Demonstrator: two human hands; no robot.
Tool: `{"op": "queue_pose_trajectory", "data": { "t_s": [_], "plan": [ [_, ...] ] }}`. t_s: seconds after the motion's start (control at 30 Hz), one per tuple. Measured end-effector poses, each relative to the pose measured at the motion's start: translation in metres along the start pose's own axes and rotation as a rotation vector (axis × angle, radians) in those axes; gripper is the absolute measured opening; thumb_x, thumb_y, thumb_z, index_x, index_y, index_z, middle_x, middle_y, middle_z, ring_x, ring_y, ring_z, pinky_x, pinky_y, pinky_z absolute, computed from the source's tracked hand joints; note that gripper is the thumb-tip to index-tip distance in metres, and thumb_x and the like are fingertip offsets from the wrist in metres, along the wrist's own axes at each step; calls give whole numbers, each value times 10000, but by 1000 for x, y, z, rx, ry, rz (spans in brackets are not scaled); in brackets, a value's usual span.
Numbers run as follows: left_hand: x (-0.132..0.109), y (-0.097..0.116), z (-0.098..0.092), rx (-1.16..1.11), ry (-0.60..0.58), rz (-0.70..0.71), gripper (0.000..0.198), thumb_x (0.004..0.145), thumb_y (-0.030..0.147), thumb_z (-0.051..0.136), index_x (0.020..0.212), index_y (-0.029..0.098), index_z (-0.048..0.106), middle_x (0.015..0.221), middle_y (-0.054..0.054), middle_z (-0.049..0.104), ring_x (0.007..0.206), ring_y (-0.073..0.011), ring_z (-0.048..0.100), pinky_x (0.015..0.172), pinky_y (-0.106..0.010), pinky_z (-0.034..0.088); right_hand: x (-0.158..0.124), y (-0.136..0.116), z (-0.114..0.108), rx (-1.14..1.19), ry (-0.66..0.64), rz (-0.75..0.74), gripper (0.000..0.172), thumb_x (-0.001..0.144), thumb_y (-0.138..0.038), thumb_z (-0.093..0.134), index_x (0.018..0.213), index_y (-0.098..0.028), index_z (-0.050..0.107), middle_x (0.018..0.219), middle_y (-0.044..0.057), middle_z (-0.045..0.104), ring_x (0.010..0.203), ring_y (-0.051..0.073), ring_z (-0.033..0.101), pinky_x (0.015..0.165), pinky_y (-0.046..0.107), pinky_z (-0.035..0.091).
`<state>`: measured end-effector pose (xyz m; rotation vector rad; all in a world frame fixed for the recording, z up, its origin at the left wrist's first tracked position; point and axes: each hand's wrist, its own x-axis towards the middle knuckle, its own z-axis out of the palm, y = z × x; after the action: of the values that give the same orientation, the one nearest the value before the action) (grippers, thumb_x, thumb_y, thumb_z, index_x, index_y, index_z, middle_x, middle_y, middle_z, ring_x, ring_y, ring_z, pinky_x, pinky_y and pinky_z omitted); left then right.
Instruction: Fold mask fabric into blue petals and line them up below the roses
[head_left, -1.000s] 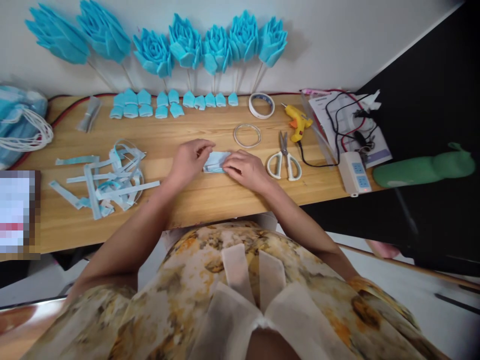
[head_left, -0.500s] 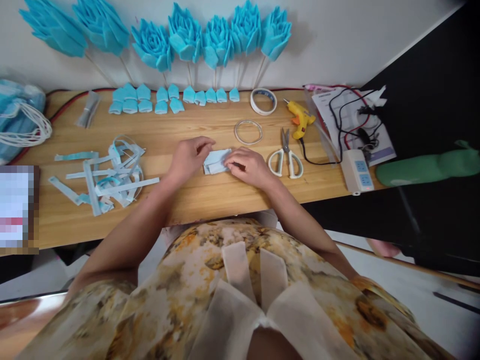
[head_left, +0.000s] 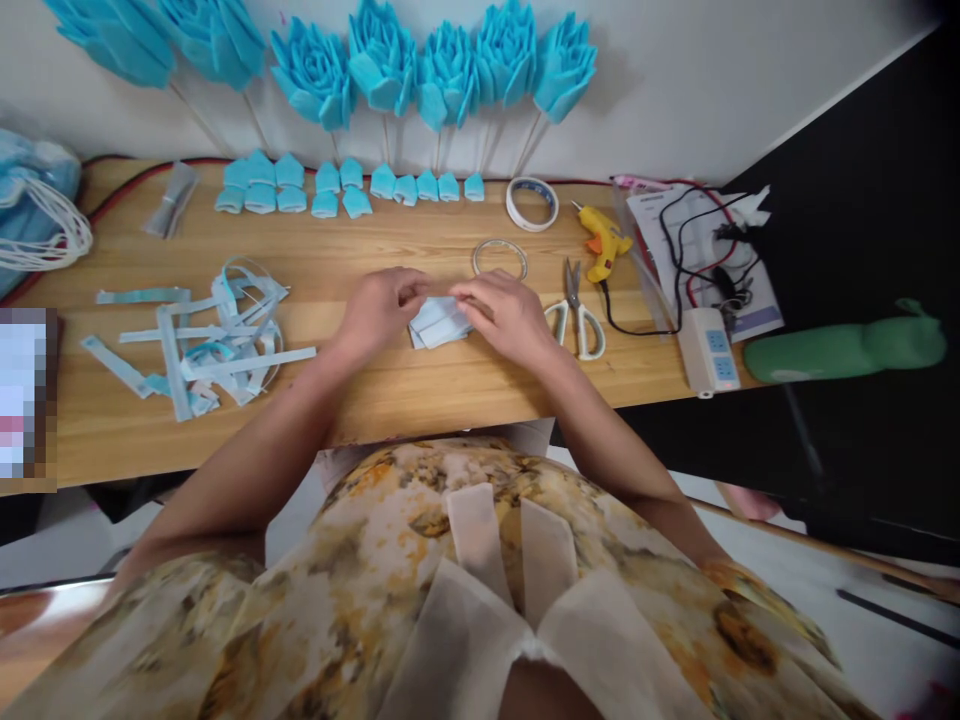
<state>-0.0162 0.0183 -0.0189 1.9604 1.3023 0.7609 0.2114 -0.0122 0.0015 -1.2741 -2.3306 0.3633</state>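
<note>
Left hand [head_left: 381, 312], fingers curled in toward the thumb at the left edge of the folded cloth [head_left: 440, 322]; can't tell if it pinches anything. Right hand [head_left: 511, 315], fingers bent, tips at the cloth's right edge; grip not clear either. Cloth is pale blue, lies flat between the two hands. Wooden surface [head_left: 420, 400] under both. Seven blue flowers [head_left: 382, 65] on thin stems, in a row beyond the hands, by the wall. Blue bundle [head_left: 37, 165] with white cords on it, far left of left hand. Green bottle [head_left: 847, 350] lying on its side, far right of right hand. Loose pile of pale strips [head_left: 172, 362], left of left hand. Papers [head_left: 656, 220] with dark cables over them, right of right hand and farther back. Power strip [head_left: 703, 350] also right of right hand, just beside bottle. Scissors [head_left: 574, 300], blades spread slightly, just right of right hand, one handle partly covered. Yellow glue gun [head_left: 601, 243] beyond the scissors. White tape roll [head_left: 532, 224] beyond right hand; thin ring [head_left: 475, 262] nearer, partly behind that hand. Small blue pieces [head_left: 260, 197] in groups beyond left hand.
</note>
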Motion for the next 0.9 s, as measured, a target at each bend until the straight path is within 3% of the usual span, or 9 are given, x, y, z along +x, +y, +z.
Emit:
{"op": "queue_pose_trajectory", "data": {
  "t_s": [0.17, 0.3, 0.4, 0.53, 0.73, 0.9],
  "plan": [
    [1, 1, -4, 94, 22, 44, 332, 873, 188, 567, 1126, 198, 781, 974, -60, 761, 825, -181, 658, 795, -306, 511, 23, -3, -18, -151, -227, 54, 220, 991, -228, 583, 1158, -213, 726, 1145, 102, 749, 1087, 301, 647, 861, 404, 480],
    [1, 5, -6, 150, -32, 21, 284, 870, 211, 577, 1048, 175, 796, 939, -73, 758, 778, -186, 641, 744, -315, 490, 28, -2, -14, -209, -280, 72, 174, 978, -227, 613, 1108, -193, 723, 1144, 118, 730, 1099, 311, 629, 847, 404, 465],
    [-1, 8, -7, 235, -103, 42, 241, 847, 189, 568, 921, 191, 798, 910, -65, 767, 795, -195, 648, 738, -315, 477, 26, 1, -7, -178, -256, 117, 113, 973, -213, 623, 1020, -197, 725, 1090, 100, 734, 1073, 290, 625, 828, 382, 444],
    [-2, 11, -7, 319, -141, 75, 263, 858, 193, 541, 894, 197, 801, 912, -75, 770, 841, -214, 660, 756, -321, 478, 20, 5, -1, -66, -183, 160, 59, 956, -211, 641, 944, -209, 699, 1027, 72, 727, 1004, 252, 618, 800, 352, 415],
    [-3, 12, -6, 297, -128, 54, 274, 863, 214, 529, 882, 211, 802, 920, -84, 769, 839, -229, 661, 746, -333, 476, 17, 13, 1, 110, -57, 78, 102, 880, -128, 592, 879, -221, 634, 919, 44, 700, 889, 218, 597, 805, 344, 427],
    [-4, 13, -7, 233, -107, 57, 320, 953, 323, 496, 845, 213, 777, 868, -74, 747, 799, -218, 634, 754, -337, 473, 16, 12, 2, 199, -5, 71, 121, 896, -150, 544, 910, -230, 634, 910, 30, 721, 856, 206, 614, 803, 342, 449]
  ]
}}
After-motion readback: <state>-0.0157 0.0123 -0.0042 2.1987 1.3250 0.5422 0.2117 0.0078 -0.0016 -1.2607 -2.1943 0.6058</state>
